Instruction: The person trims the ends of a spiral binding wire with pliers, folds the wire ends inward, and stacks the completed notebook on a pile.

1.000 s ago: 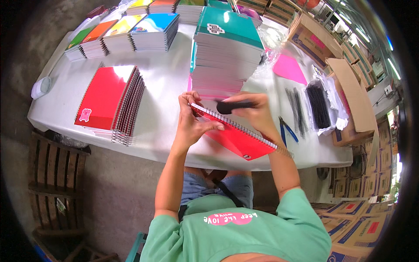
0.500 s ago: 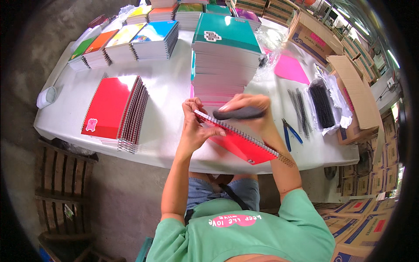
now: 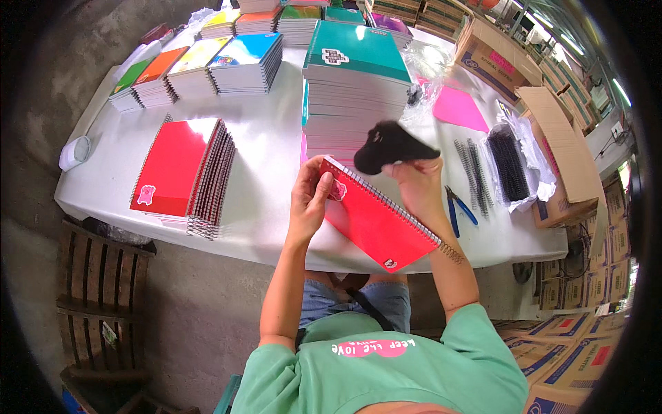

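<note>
At the frame's centre, a red spiral notebook (image 3: 376,222) was gripped at its upper corner by the left hand (image 3: 312,200), while a black object (image 3: 389,145) was clasped in the right hand (image 3: 417,186).

1. spiral notebook (image 3: 376,219) sits tilted between left hand (image 3: 310,200) and right hand (image 3: 414,183), above the table (image 3: 269,148) front edge
2. tall notebook stack (image 3: 355,90) behind it
3. low notebook pile (image 3: 183,172) to its left
4. pliers (image 3: 458,207) and binding coils (image 3: 507,162) to its right
</note>
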Action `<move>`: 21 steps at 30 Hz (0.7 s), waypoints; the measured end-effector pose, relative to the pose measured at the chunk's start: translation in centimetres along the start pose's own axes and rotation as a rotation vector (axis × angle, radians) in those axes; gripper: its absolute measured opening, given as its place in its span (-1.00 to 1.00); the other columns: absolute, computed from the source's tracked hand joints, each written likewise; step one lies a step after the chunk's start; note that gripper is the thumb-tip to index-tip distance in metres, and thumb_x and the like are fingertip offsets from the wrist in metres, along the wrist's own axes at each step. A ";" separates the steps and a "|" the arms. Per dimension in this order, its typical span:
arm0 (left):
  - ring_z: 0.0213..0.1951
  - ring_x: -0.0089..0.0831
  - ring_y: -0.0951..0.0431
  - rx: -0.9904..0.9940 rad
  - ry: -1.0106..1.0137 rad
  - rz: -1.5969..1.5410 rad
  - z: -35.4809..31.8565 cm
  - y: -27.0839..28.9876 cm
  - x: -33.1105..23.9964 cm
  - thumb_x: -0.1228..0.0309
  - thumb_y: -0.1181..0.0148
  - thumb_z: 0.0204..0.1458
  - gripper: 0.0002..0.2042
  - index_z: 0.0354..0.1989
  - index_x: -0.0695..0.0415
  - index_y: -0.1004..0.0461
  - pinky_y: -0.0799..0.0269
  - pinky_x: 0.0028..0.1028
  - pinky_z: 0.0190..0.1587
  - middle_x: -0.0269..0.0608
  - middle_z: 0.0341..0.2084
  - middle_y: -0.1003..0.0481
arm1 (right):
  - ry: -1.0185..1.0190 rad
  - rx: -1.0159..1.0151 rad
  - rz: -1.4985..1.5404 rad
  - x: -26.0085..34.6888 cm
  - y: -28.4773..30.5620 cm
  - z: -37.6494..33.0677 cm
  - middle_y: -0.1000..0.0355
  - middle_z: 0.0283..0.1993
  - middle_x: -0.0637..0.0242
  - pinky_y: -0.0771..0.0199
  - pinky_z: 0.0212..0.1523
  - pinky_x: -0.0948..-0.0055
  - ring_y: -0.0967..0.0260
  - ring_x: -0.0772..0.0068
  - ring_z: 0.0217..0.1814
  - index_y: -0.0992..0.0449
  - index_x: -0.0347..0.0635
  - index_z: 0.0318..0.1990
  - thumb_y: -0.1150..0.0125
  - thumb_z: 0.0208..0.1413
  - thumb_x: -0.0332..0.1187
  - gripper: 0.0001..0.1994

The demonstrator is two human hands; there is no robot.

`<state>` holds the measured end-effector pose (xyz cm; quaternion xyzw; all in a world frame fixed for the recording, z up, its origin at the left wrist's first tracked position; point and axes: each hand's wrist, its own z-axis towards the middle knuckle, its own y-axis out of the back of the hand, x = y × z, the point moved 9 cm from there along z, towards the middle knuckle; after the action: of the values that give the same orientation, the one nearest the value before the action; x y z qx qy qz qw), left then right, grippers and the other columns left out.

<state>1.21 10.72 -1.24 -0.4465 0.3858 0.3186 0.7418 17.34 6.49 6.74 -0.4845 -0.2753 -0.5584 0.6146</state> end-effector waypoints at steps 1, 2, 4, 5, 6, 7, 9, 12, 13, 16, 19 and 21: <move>-0.33 -0.60 -0.42 0.006 0.002 0.000 0.1 -0.1 -0.3 0.42 0.01 0.19 -0.79 -0.05 0.20 -0.27 -0.40 -0.58 -0.27 -0.32 -0.32 -0.41 | 0.005 0.016 -0.030 0.2 -0.7 -0.3 -0.52 -0.26 0.22 -0.44 -0.24 0.60 -0.46 0.53 -0.29 -0.57 -0.39 -0.27 -0.15 -0.14 -0.72 -0.77; -0.33 -0.59 -0.43 0.017 -0.023 -0.023 0.1 -0.1 -0.4 0.43 0.01 0.19 -0.80 -0.06 0.20 -0.27 -0.40 -0.57 -0.27 -0.31 -0.32 -0.41 | 0.045 0.081 0.037 0.6 -1.6 -0.3 -0.51 -0.19 0.19 -0.44 -0.18 0.59 -0.45 0.51 -0.21 -0.57 -0.40 -0.25 -0.15 -0.11 -0.71 -0.78; -0.34 -0.56 -0.43 0.039 -0.070 -0.067 0.0 0.0 -0.5 0.43 0.01 0.19 -0.82 -0.09 0.19 -0.26 -0.41 -0.55 -0.27 -0.29 -0.32 -0.40 | 0.031 0.226 -0.293 1.1 -3.3 -0.4 -0.51 -0.19 0.18 -0.44 -0.15 0.56 -0.45 0.50 -0.19 -0.56 -0.39 -0.24 -0.16 -0.11 -0.71 -0.77; -0.35 -0.55 -0.43 0.035 -0.066 -0.085 -0.1 0.0 -0.5 0.44 0.01 0.19 -0.83 -0.10 0.19 -0.26 -0.41 -0.54 -0.27 -0.27 -0.32 -0.40 | 0.022 0.296 -0.457 0.9 -4.0 -0.5 -0.51 -0.19 0.18 -0.44 -0.14 0.55 -0.45 0.49 -0.18 -0.56 -0.39 -0.23 -0.16 -0.12 -0.71 -0.76; -0.35 -0.54 -0.43 0.031 -0.062 -0.103 -0.3 -0.2 -0.5 0.44 0.00 0.18 -0.83 -0.10 0.19 -0.26 -0.41 -0.53 -0.28 -0.26 -0.32 -0.40 | -0.067 0.255 -0.365 -0.2 -3.3 -0.8 -0.51 -0.19 0.17 -0.44 -0.11 0.54 -0.45 0.48 -0.16 -0.57 -0.37 -0.22 -0.14 -0.16 -0.74 -0.72; -0.35 -0.53 -0.43 0.023 -0.063 -0.122 -0.4 -0.2 -0.6 0.45 0.00 0.18 -0.84 -0.11 0.18 -0.25 -0.41 -0.52 -0.28 -0.25 -0.33 -0.39 | -0.012 0.250 -0.328 0.4 -3.4 -0.8 -0.51 -0.21 0.18 -0.44 -0.12 0.54 -0.45 0.48 -0.17 -0.57 -0.37 -0.22 -0.13 -0.16 -0.74 -0.72; -0.31 -0.52 -0.42 0.036 -0.064 -0.140 -0.3 0.1 -0.5 0.46 0.00 0.18 -0.83 -0.11 0.18 -0.24 -0.42 -0.50 -0.25 -0.26 -0.32 -0.39 | 0.095 0.242 -0.252 1.4 -3.3 -0.8 -0.52 -0.24 0.18 -0.45 -0.14 0.55 -0.45 0.50 -0.19 -0.57 -0.37 -0.22 -0.12 -0.17 -0.73 -0.71; -0.28 -0.53 -0.42 0.053 -0.073 -0.128 -0.4 -0.5 -0.4 0.45 -0.02 0.17 -0.83 -0.11 0.17 -0.25 -0.40 -0.51 -0.22 -0.27 -0.31 -0.39 | -0.429 0.318 -0.699 -6.1 0.0 -1.3 -0.53 -0.32 0.20 -0.47 -0.18 0.54 -0.45 0.51 -0.24 -0.55 -0.40 -0.21 -0.10 -0.15 -0.70 -0.72; -0.27 -0.53 -0.41 0.043 -0.061 -0.138 -0.5 -0.3 -0.3 0.45 -0.03 0.16 -0.83 -0.12 0.17 -0.26 -0.39 -0.51 -0.20 -0.27 -0.31 -0.39 | -0.339 0.268 -0.559 -5.1 -0.2 -0.8 -0.53 -0.34 0.20 -0.47 -0.21 0.54 -0.45 0.53 -0.27 -0.56 -0.39 -0.21 -0.11 -0.14 -0.68 -0.73; -0.24 -0.54 -0.40 0.040 -0.064 -0.155 -0.2 -0.2 -0.4 0.46 -0.06 0.14 -0.84 -0.14 0.15 -0.28 -0.35 -0.52 -0.14 -0.29 -0.30 -0.39 | -0.110 0.157 -0.195 -1.1 -1.3 -0.4 -0.54 -0.39 0.20 -0.43 -0.32 0.56 -0.42 0.62 -0.36 -0.57 -0.31 -0.22 -0.13 -0.14 -0.63 -0.73; -0.21 -0.54 -0.39 0.019 -0.060 -0.178 -0.3 0.1 0.0 0.49 -0.07 0.12 -0.84 -0.15 0.15 -0.29 -0.31 -0.53 -0.10 -0.29 -0.29 -0.39 | -0.293 0.345 -0.708 -4.6 -1.4 -0.4 -0.54 -0.32 0.20 -0.45 -0.23 0.47 -0.49 0.41 -0.29 -0.58 -0.33 -0.26 -0.12 -0.19 -0.65 -0.74; -0.20 -0.54 -0.39 0.014 -0.065 -0.162 -0.1 0.6 -0.3 0.51 -0.07 0.11 -0.83 -0.14 0.15 -0.30 -0.30 -0.53 -0.08 -0.29 -0.29 -0.39 | -0.009 0.301 -0.932 -3.3 0.1 0.1 -0.53 -0.29 0.15 -0.46 -0.23 0.46 -0.50 0.29 -0.28 -0.59 -0.25 -0.26 -0.12 -0.23 -0.65 -0.70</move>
<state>0.60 10.85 -1.25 -0.4604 0.3263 0.2694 0.7804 16.70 7.94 3.89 -0.2176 -0.5433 -0.7259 0.3613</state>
